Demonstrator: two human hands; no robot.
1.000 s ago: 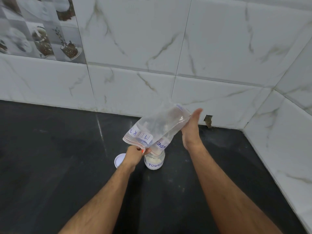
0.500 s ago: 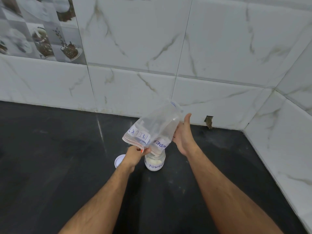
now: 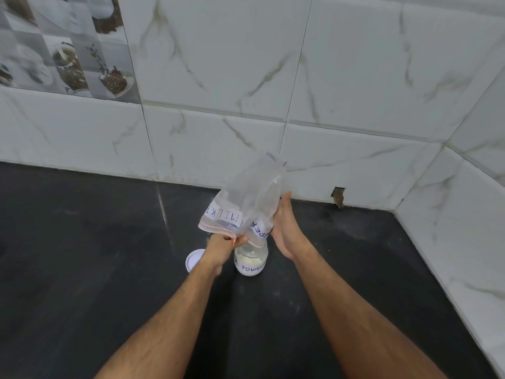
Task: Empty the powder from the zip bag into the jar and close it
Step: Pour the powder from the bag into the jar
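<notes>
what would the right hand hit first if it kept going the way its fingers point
The right hand lies flat with its fingers aimed up and away, along the zip bag. Past the bag, it would probably meet the tiled wall, though depth is hard to judge.

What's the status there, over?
Left hand pinching upturned zip bag mouth over open jar. Right hand flat against bag's side. Powder in jar. Lid off, beside jar. Nothing obstructing.

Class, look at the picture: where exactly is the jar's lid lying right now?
In the head view the lid lies flat on the black counter, just left of the jar, partly hidden behind the left hand.
</notes>
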